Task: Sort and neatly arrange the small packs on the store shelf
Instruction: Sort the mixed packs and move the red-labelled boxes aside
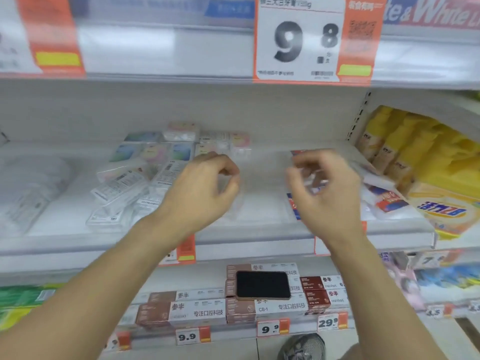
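Observation:
Small packs lie on the middle shelf. A loose pile of clear packs with white labels sits at the left, with pastel packs in rows behind it. Red, blue and white packs lean at the right. My left hand hovers over the shelf's middle with thumb and fingers pinched; a faint clear plastic edge shows just below them, blurred. My right hand is curled around a small clear pack with white bits inside.
Yellow detergent bags fill the bay to the right. White soft packs lie at the far left. Below, a dark phone rests on toothpaste boxes. A large price tag hangs from the upper shelf edge.

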Available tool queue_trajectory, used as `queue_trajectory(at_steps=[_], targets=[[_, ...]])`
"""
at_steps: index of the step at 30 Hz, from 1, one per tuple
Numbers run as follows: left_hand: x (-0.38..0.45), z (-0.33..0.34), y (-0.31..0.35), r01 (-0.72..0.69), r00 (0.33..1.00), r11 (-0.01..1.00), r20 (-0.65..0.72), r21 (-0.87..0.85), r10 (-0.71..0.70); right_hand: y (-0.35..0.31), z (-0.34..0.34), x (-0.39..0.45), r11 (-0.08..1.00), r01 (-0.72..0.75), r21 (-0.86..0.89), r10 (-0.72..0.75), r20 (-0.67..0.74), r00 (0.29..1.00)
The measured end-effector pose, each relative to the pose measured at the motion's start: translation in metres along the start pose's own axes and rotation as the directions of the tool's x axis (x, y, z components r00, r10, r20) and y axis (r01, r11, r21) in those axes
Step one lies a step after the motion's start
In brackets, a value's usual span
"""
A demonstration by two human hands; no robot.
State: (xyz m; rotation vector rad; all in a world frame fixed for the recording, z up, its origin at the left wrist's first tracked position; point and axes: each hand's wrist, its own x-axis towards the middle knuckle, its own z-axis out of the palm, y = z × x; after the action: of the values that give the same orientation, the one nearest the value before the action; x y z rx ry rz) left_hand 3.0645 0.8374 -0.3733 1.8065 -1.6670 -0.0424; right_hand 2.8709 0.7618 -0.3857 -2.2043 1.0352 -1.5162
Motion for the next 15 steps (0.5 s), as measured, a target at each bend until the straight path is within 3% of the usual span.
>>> queue_trajectory(at_steps=[1,3,6,8,11,15], targets=[[-0.004,-0.008,-0.018,0.003,1.000,0.995,0.010,0.097,-0.004,-0.009,0.016,-0.005,1.000,0.005,-0.013,-0.003,0.141,0.990],[-0.012,-0.022,-0.054,0.050,0.998,0.957,0.017,0.287,-0.058,-0.015,0.041,-0.009,0.992,-0.051,-0.119,0.096,0.417,0.904],[-0.024,-0.034,-0.094,0.127,0.976,0.914,0.119,0.386,-0.185,-0.014,0.068,-0.008,0.949,-0.085,-0.302,0.263,0.617,0.742],[-0.031,-0.033,-0.109,0.097,0.975,0.914,0.144,0.394,-0.166,-0.014,0.081,-0.002,0.952,-0.173,-0.253,0.298,0.632,0.715],[-0.034,-0.032,-0.122,0.036,0.990,0.929,0.112,0.369,-0.082,-0.012,0.098,0.008,0.908,-0.415,-0.061,0.372,0.572,0.731],[-0.035,-0.047,-0.125,0.093,0.996,0.990,0.001,0.103,-0.094,-0.006,0.108,0.015,0.787,-0.593,0.168,0.428,0.544,0.722]])
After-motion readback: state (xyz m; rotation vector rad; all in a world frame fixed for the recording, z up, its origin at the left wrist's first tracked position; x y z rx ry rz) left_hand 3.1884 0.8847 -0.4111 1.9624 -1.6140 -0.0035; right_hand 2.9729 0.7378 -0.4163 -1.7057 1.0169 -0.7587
